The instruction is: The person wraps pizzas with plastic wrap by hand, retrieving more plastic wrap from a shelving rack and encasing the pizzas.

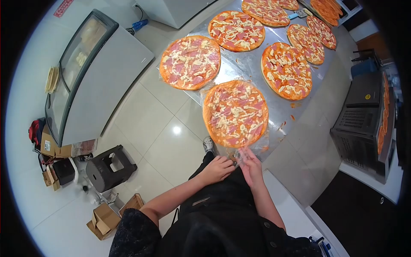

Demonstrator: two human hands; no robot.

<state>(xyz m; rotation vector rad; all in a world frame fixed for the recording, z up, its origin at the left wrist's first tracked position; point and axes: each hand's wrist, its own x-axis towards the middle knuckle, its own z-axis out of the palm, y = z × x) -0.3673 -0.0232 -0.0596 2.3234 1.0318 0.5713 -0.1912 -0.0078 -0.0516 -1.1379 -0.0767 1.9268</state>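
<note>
Nearest to me on the metal table [277, 128] lies a pizza [235, 113] covered in clear plastic wrap, its loose edge reaching toward me. My right hand [250, 166] pinches the wrap [239, 155] just below the pizza's near edge. Beside it on the left, my left hand [218, 170] has its fingers curled together at the wrap's edge; what they hold is too small to make out. Another wrapped pizza [190, 62] sits at the table's left corner. An unwrapped pizza [287, 71] is to the right, topped with cheese and meat pieces.
More pizzas [236, 31] cover the far part of the table, near a blue-handled tool [298, 14]. A glass-topped freezer [102, 77] and a dark stool [111, 168] stand left. Cardboard boxes [104, 219] lie lower left. An oven [364, 124] is at right.
</note>
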